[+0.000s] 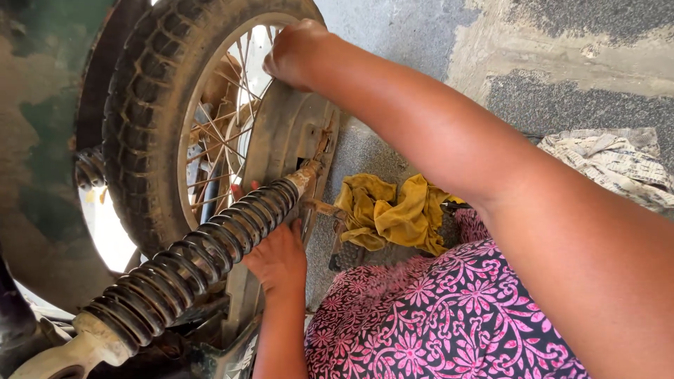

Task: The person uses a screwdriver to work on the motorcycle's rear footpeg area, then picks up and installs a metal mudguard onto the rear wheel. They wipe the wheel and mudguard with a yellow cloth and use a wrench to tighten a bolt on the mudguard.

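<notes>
Pink floral garment (449,316), bare arms

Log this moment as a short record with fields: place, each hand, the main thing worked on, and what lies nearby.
place: rough paved ground beside a motorcycle's rear end
main thing: spoked rear wheel with knobby tyre
right hand: closed at the top edge of the grey chain cover, by the spokes
left hand: low down, behind the black coil shock absorber, fingers on the cover's lower part
nearby: crumpled yellow rag on the ground; folded newspaper further right
clothing: pink flowered fabric over the person's lap
</notes>
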